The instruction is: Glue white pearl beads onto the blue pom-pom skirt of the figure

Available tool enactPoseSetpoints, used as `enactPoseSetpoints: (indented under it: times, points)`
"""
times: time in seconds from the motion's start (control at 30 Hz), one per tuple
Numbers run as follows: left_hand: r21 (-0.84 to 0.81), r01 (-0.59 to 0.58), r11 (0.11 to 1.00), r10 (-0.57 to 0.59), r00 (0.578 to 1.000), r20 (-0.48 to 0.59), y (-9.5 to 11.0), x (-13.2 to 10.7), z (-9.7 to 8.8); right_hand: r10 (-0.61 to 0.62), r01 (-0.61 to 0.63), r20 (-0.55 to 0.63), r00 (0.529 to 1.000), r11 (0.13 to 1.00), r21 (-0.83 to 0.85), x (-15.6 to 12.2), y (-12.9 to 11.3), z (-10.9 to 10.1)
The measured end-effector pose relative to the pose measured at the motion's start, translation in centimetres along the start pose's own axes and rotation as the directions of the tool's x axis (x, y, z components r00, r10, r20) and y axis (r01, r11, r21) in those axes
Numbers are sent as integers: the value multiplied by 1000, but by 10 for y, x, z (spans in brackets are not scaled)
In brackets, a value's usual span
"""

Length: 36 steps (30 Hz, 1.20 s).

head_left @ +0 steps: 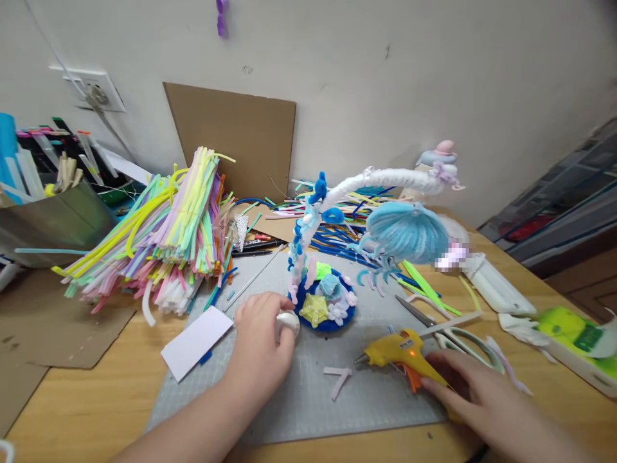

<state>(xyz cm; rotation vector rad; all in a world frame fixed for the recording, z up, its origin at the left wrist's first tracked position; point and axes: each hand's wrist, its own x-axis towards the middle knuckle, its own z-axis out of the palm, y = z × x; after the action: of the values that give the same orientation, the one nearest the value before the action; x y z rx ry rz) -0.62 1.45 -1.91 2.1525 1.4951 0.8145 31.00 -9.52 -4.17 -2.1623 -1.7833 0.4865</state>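
My left hand (263, 334) is closed around a small white rounded object (288, 323), partly hidden by the fingers, just left of the craft's base. With my right hand (475, 386) I grip the handle of a yellow hot glue gun (393, 350); its nozzle points left and an orange light glows on its side. Between the hands stands a pipe-cleaner craft shaped like a lamp. It has a round blue base (325, 325) bearing a yellow starfish (313, 310) and small flowers, a white curved arm (380, 181) and a hanging light-blue shell shade (409, 233).
Scissors (453, 334) lie behind the glue gun on the grey cutting mat (270, 411). Short pale strips (340, 379) and a white card (197, 343) rest there too. A big pipe-cleaner bundle (183, 225) and a metal pot (58, 222) stand left. Cardboard (236, 135) leans on the wall.
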Motion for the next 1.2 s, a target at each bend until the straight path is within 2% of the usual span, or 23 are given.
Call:
enactPoseSetpoints:
  times: [0.1, 0.23, 0.3, 0.37, 0.43, 0.53, 0.63, 0.67, 0.7, 0.8, 0.87, 0.97, 1.07, 1.2]
  points:
    - [-8, -20, 1000, 20, 999, -25, 0, 1, -1, 17, -26, 111, 994, 996, 83, 2, -16, 0]
    - [-37, -32, 999, 30, 998, -57, -1, 1, -2, 43, -76, 104, 994, 936, 343, -4, -27, -11]
    - [-68, -51, 996, 47, 997, -53, -3, 1, -1, 105, -155, 122, 987, 823, 546, -10, -25, -15]
    - [-91, -79, 993, 77, 997, -33, -5, 1, 1, 167, -231, 160, 973, 657, 718, -15, -23, -17]
    - [-99, -101, 990, 100, 995, -8, -6, 2, 5, 206, -277, 198, 958, 499, 821, -16, -25, -19]
    - [-89, -110, 990, 112, 993, 24, -7, 3, 9, 181, -301, 254, 950, 317, 899, -9, -39, -21]
    - [-44, -96, 994, 99, 993, 65, -5, 3, 10, 58, -361, 357, 932, 194, 912, 7, -58, -20]
    - [-29, -90, 995, 92, 992, 82, -4, 3, 10, 22, -375, 379, 925, 201, 905, 12, -63, -19]
    - [-18, -86, 996, 87, 991, 98, -3, 3, 11, -11, -377, 393, 920, 254, 891, 17, -69, -17]
    - [-10, -77, 997, 77, 987, 142, -2, 3, 11, -43, -272, 363, 931, 583, 766, 29, -82, -11]
    - [-20, -73, 997, 75, 984, 164, -3, 3, 11, -26, -201, 312, 950, 713, 672, 34, -90, -7]
    - [-45, -60, 997, 67, 982, 179, -4, 3, 11, 21, -174, 247, 969, 765, 620, 42, -101, 0]
    - [-69, -47, 996, 60, 979, 193, -6, 3, 11, 29, -179, 265, 964, 804, 566, 49, -106, 7]
    - [-87, -26, 996, 44, 977, 208, -6, 2, 13, 51, -221, 304, 951, 800, 558, 51, -102, 15]
